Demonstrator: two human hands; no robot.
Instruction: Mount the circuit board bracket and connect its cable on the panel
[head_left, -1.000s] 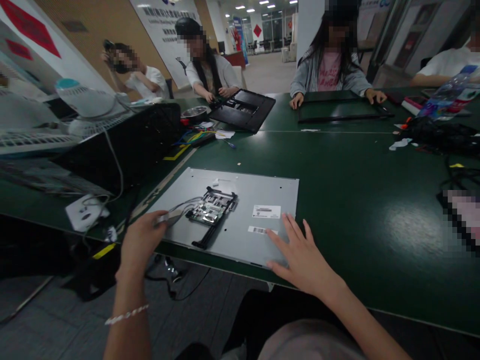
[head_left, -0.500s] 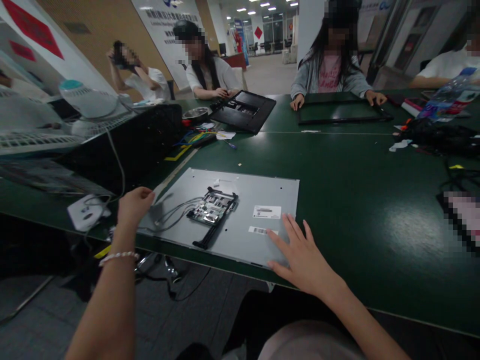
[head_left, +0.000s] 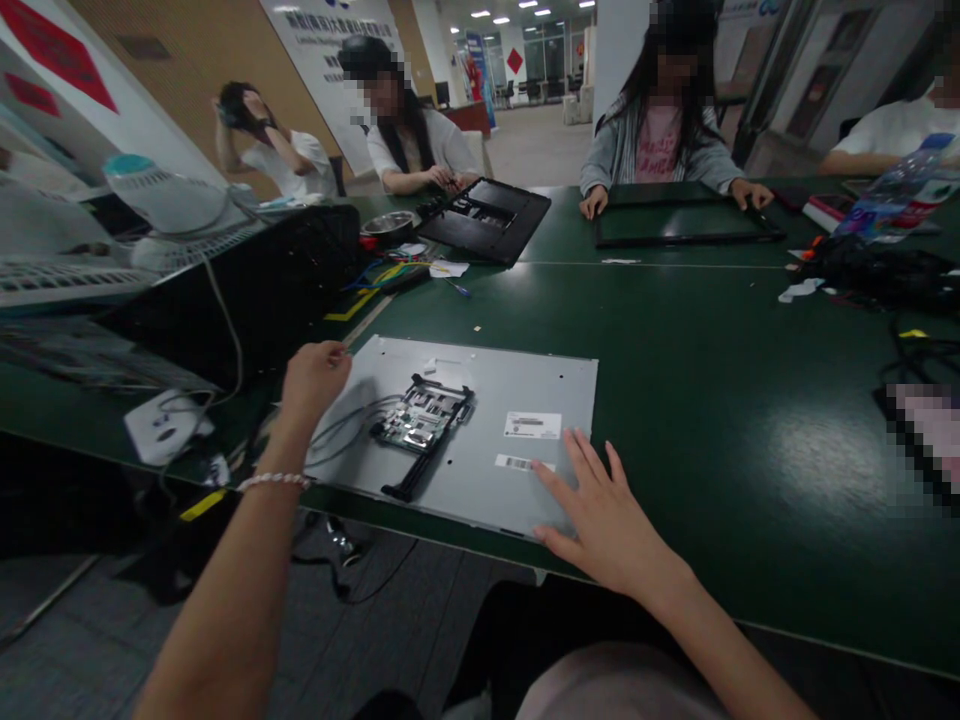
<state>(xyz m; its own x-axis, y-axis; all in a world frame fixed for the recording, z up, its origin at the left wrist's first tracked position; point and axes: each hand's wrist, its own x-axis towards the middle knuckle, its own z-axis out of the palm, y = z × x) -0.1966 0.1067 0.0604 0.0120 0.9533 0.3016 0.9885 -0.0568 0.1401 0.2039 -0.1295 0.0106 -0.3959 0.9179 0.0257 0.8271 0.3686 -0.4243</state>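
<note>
A flat grey metal display panel lies on the green table in front of me. On it rests a green circuit board attached to a black plastic bracket, with grey cables running left from the board. My right hand is open, its fingers spread on the panel's right edge beside two white labels. Above the panel's left end is my left hand, its fingers curled together. Whatever those fingers may pinch is hidden or too small to make out.
A large black screen stands at the left, near a white power socket block. Across the table, two people handle a black casing and a black frame. A bottle and black cables lie at the right.
My left hand has moved right and slightly up, from beside the panel's left edge to over its left end. My right hand has stayed flat on the panel.
</note>
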